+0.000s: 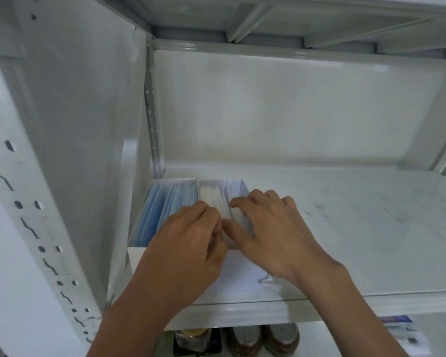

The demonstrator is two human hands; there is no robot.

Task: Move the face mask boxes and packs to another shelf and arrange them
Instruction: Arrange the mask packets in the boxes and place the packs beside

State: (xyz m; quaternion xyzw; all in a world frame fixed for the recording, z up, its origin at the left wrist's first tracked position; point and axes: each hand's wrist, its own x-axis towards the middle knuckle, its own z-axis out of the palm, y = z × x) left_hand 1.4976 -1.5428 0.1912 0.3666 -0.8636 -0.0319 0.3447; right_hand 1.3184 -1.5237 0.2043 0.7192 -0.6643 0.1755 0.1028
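Note:
An open white box [139,256] stands at the left end of a white metal shelf [358,228], against the side wall. Inside it, blue face mask packs [162,204] fill the left part and a white mask pack [213,195] stands to their right. My left hand [188,243] rests over the box's middle, fingertips pinching the white pack's near edge. My right hand [268,228] lies on the box's right side, fingers spread, thumb against the same pack. The hands hide the near part of the packs.
A perforated upright [36,228] runs down the left. The shelf board stretches bare to the right of the box. Below the shelf edge stand several jars [255,338] and a blue-and-white pack [402,328]. Another shelf board [268,19] sits close overhead.

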